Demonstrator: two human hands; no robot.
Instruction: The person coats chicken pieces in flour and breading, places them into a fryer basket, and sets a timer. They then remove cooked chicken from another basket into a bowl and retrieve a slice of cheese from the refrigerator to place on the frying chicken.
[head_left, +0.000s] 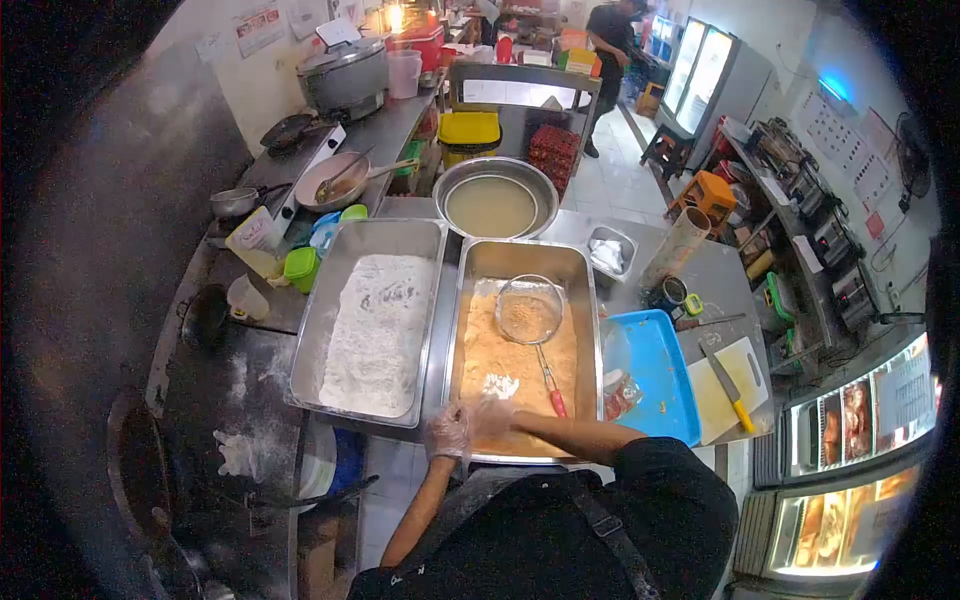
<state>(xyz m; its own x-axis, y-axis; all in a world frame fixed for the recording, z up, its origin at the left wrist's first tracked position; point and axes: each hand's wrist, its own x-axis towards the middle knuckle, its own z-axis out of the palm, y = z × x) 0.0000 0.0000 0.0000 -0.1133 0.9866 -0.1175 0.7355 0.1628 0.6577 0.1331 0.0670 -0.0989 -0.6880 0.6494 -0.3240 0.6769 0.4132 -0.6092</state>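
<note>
My left hand (pixel 447 432), in a clear plastic glove, is at the front left corner of a deep metal pan of orange-tan flour (pixel 480 360). Its fingers look curled in, and what they may hold is hidden. My right hand (pixel 491 414), gloved too, is beside it over the pan's front end, blurred, so its fingers cannot be made out. A round wire strainer (pixel 530 310) with a red handle lies on the tan flour, apart from both hands. To the left stands a second metal pan (pixel 437 290) holding white flour (pixel 375 335).
Behind the pans sits a metal bowl of cloudy liquid (pixel 490 205). On the right are a blue tray (pixel 660 370) and a yellow-handled knife (pixel 727 385) on a cutting board (pixel 712 415). A wok (pixel 330 185) is at back left. A person (pixel 608 50) stands farther back.
</note>
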